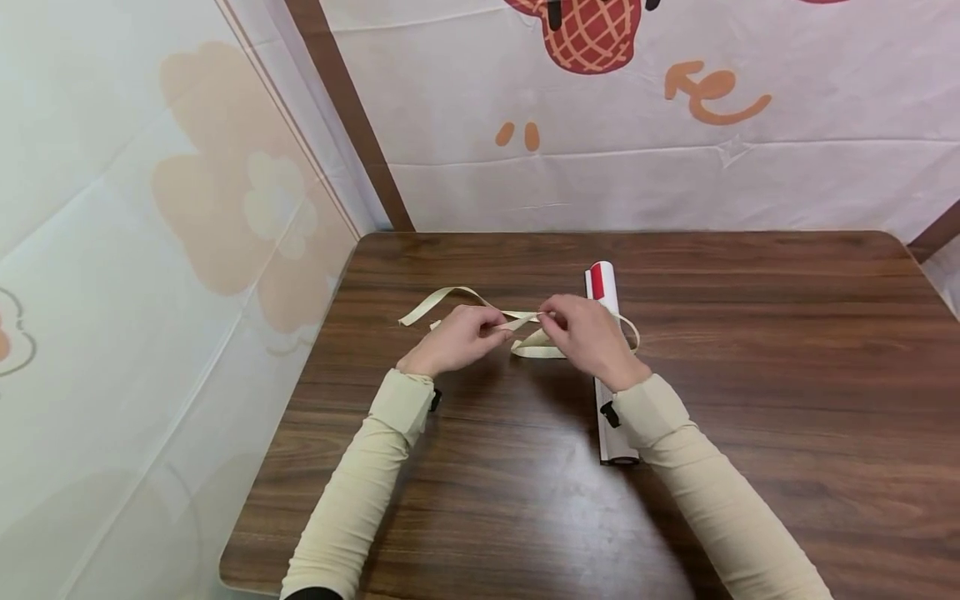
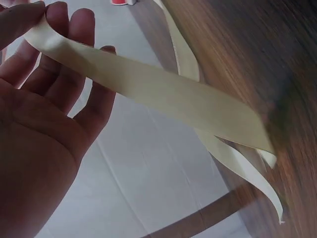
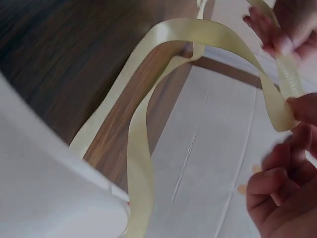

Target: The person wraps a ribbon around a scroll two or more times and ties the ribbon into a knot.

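A cream ribbon (image 2: pixel 148 89) runs between both hands and trails in loops over the table. My left hand (image 1: pixel 467 335) pinches it between thumb and index finger; in the left wrist view the other fingers of that hand stand half-extended beneath the strip. Just to the right, my right hand (image 1: pixel 588 333) pinches the same ribbon at the fingertips, with its remaining fingers curled in the right wrist view. Under the right hand and forearm lies a long white roll-shaped box (image 1: pixel 619 442) with a red patch at its far end. One ribbon loop passes over this box.
The brown wooden table (image 1: pixel 480 517) has rounded corners. A printed white cloth (image 1: pixel 465 183) hangs behind its far edge, and another covers the left side. Loose ribbon ends lie left of the hands.
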Demonstrator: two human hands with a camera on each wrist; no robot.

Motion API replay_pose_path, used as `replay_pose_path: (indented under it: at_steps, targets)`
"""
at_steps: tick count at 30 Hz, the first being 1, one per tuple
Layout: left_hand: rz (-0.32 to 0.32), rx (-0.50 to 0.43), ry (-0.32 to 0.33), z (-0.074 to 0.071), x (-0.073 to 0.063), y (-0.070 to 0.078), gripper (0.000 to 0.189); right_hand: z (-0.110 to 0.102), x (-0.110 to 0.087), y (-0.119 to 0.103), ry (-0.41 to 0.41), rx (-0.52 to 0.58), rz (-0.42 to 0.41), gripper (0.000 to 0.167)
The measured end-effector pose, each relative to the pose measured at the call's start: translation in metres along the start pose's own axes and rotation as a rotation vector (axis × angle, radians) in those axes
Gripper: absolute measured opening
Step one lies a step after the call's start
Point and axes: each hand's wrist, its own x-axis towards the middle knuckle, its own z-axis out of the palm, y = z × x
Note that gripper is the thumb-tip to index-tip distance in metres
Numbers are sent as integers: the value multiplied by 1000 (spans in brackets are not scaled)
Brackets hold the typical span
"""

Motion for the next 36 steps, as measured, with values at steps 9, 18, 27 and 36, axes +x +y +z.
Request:
replay_pose_path:
  at_steps: [9, 18, 27, 36]
  targets:
    - [-60, 101, -37, -1, 2, -13, 15, -21, -3, 25, 67, 259, 284, 15]
    - [-115, 229, -21, -2, 4, -28, 11, -44, -5, 51, 216, 606, 661, 24]
    - [-164, 263, -18, -2, 10, -39, 11, -66, -14, 79, 351, 838, 814, 15]
    - [-142, 329, 3, 9, 24, -41, 30, -75, -23, 101, 462, 1088, 812, 10]
